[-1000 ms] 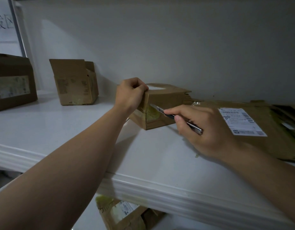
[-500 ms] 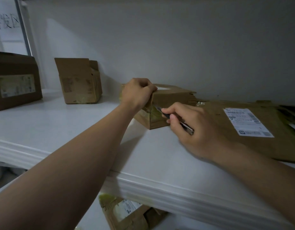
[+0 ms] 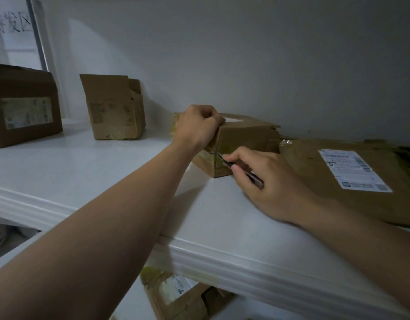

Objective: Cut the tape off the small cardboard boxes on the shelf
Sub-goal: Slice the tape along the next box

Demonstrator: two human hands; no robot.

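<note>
On the white shelf (image 3: 107, 181), near the wall: one small brown cardboard box (image 3: 245, 137), with yellowed tape (image 3: 212, 146) on its near corner. My left hand (image 3: 197, 128) grips the box's top corner, fingers curled. My right hand (image 3: 268, 181) pinches a slim dark cutter (image 3: 248, 173), blade tip at the taped corner edge. Just right: flattened brown cardboard (image 3: 314, 172) bearing a white label (image 3: 354, 169). Left, well apart: open brown carton (image 3: 111, 109); larger labelled brown carton (image 3: 24, 107).

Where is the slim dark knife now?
In the head view, the slim dark knife is right of centre, gripped by the right hand, its tip at the near corner of the small brown cardboard box that the left hand holds.
</note>
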